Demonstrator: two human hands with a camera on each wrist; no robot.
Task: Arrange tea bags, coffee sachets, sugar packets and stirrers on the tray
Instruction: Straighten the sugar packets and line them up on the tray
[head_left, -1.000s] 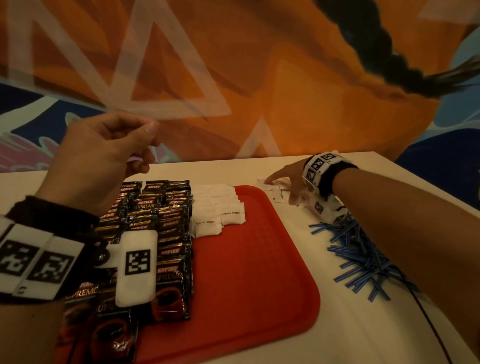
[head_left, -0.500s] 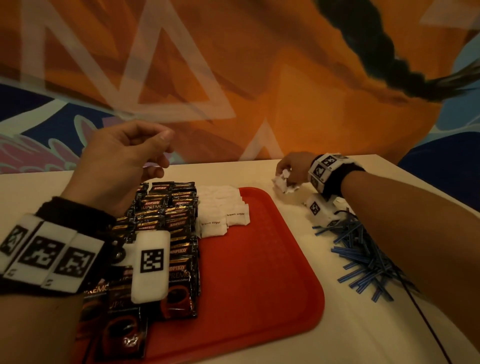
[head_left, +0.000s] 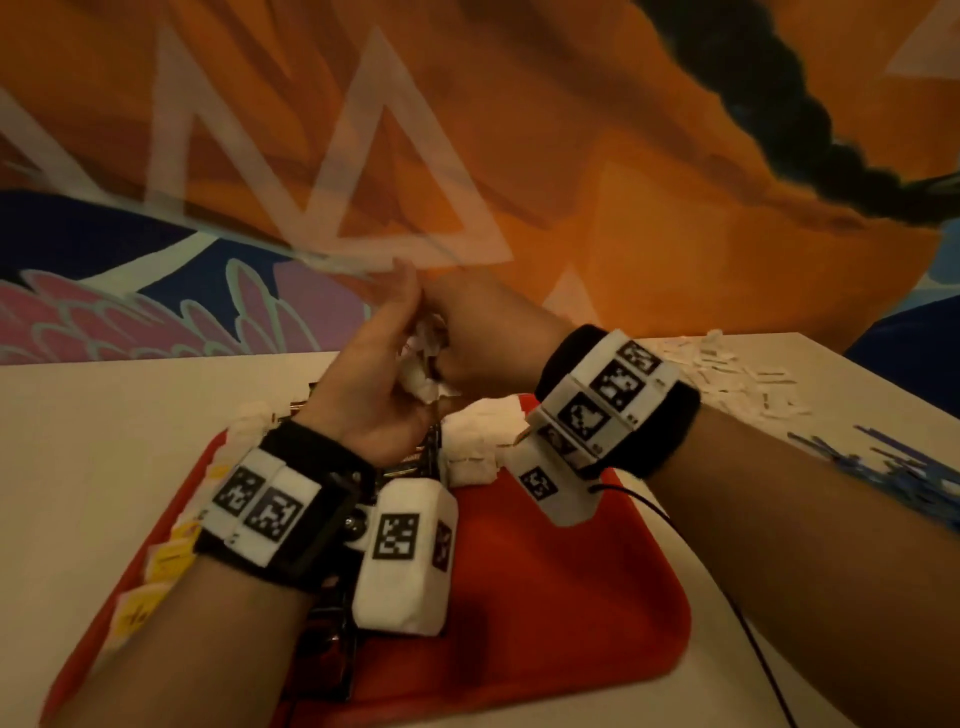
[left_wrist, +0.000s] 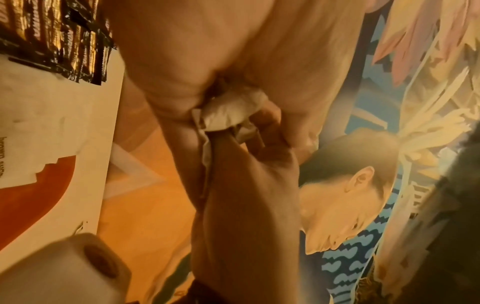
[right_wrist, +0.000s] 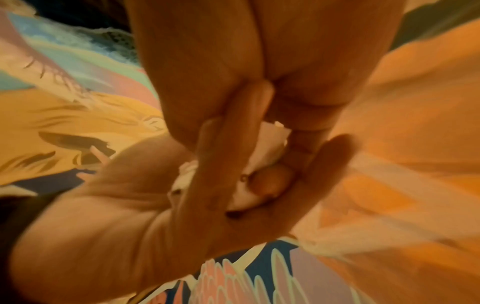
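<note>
Meeting above red tray (head_left: 597, 613), both hands clasping white sugar packets (head_left: 423, 358)

Dim warm light, motion blur, fisheye edges.

white table (head_left: 104, 441) | red tray (head_left: 571, 597) | loose sugar packets (head_left: 737, 374) | blue stirrers (head_left: 893, 467)

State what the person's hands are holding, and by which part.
A bunch of white sugar packets, clutched between the left hand and right hand above the tray; which part cannot be told.
</note>
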